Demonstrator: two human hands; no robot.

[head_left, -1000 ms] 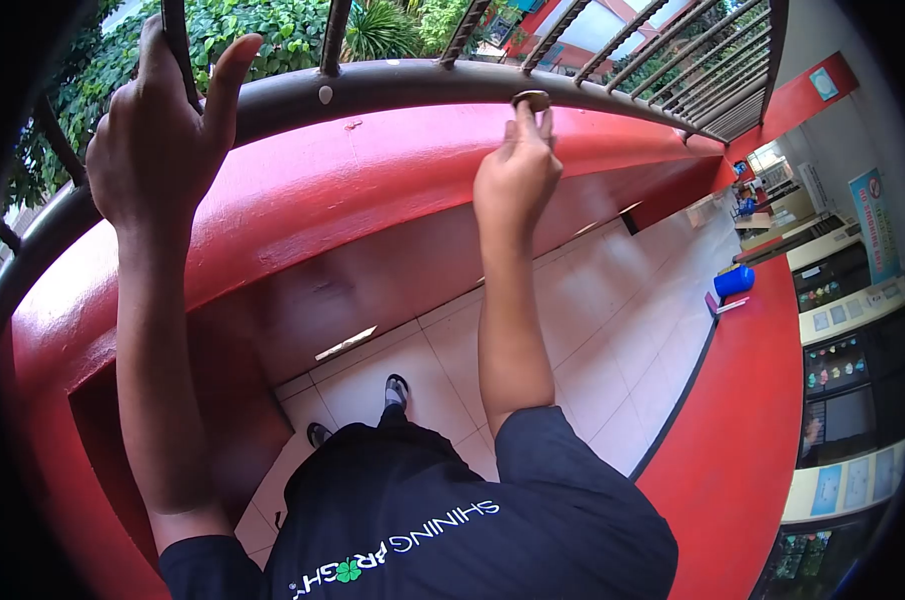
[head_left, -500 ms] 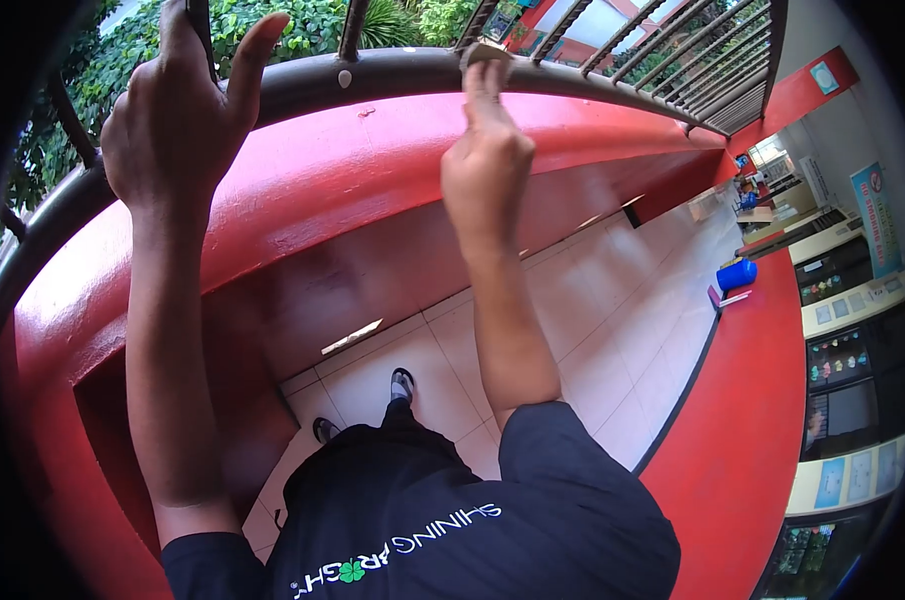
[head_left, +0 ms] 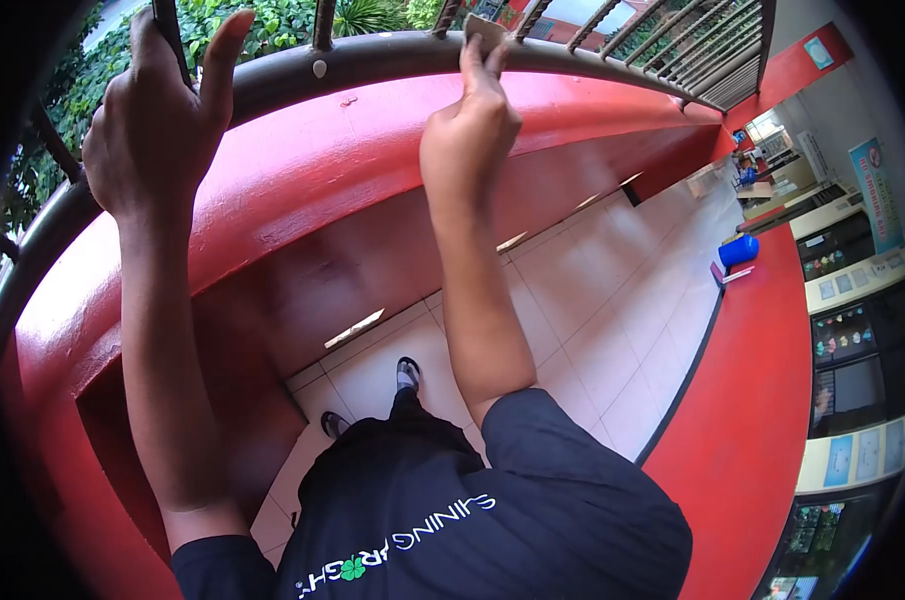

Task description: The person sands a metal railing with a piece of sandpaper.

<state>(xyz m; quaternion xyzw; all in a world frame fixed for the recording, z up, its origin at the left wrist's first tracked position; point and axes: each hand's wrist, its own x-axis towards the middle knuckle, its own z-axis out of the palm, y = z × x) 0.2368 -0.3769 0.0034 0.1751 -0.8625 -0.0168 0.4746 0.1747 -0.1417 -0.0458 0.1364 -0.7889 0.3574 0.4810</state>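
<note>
My left hand (head_left: 153,140) is closed around an upright dark metal bar (head_left: 169,35) of the railing, its thumb sticking up along the near side. Between the fingers and thumb of my right hand (head_left: 468,140) is a small, thin tan-grey piece of sandpaper (head_left: 487,33). It is held over the thick dark horizontal pipe (head_left: 383,56), close to the foot of a ridged upright bar. A pale round spot (head_left: 320,68) marks the pipe between my two hands. The side of the sandpaper facing the pipe is hidden.
Below the railing runs a glossy red ledge (head_left: 303,165) and wall. My feet stand on a pale tiled floor (head_left: 593,310). A blue bin (head_left: 739,250) stands farther along the corridor at right. Green plants (head_left: 273,32) grow beyond the bars.
My right hand and the sandpaper have shifted slightly up and left along the pipe, and more of the sandpaper shows. The whole view has shifted a little; my left hand keeps its hold on the bar.
</note>
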